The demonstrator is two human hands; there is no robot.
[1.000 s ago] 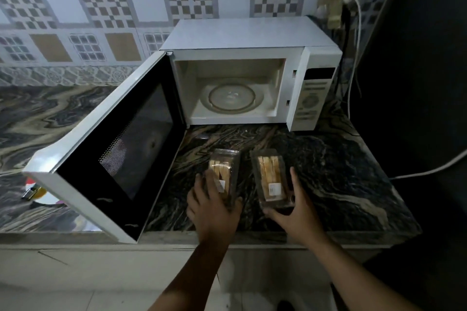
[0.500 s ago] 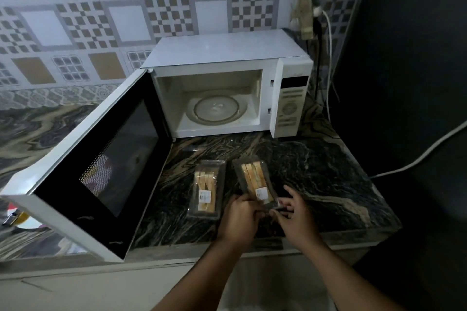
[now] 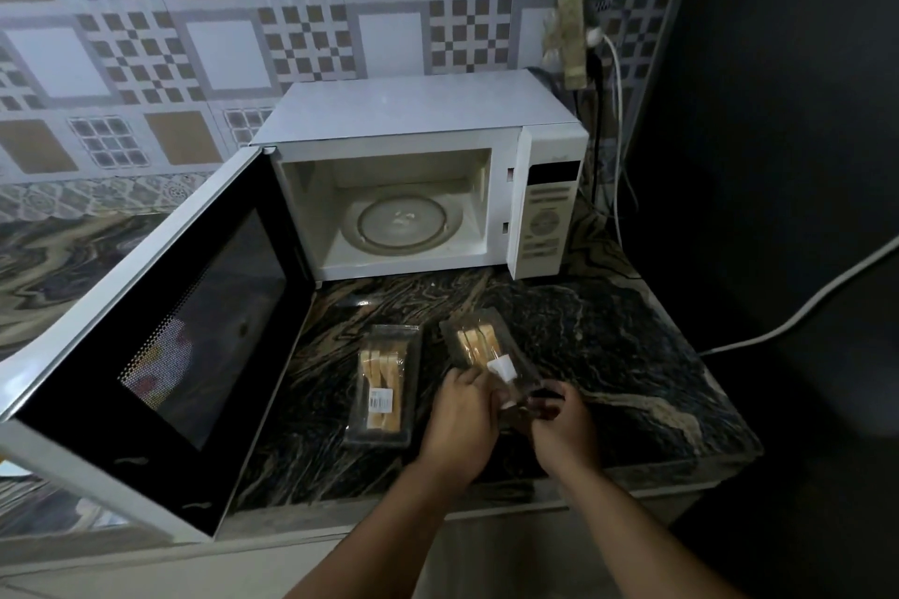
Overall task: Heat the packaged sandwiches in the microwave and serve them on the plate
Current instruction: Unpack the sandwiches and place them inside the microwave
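Two packaged sandwiches lie on the dark marble counter in front of the white microwave [image 3: 418, 117]. The left package [image 3: 384, 384] lies flat and untouched, its barcode label facing up. My left hand [image 3: 459, 423] and my right hand [image 3: 564, 423] both grip the near end of the right package [image 3: 479, 345], which is tilted up at that end. The microwave door [image 3: 160, 345] stands wide open to the left. The glass turntable [image 3: 401, 224] inside is bare. No plate can be made out.
The open door sweeps over the left part of the counter [image 3: 608, 355]. A power strip [image 3: 571, 20] with cables hangs on the tiled wall to the right of the microwave. A white cable [image 3: 798, 311] runs along the dark wall. The counter's front edge lies just under my wrists.
My left hand left the left package and joined my right hand on the right package. That package's near end has lifted off the counter. The camera has tilted up and back.
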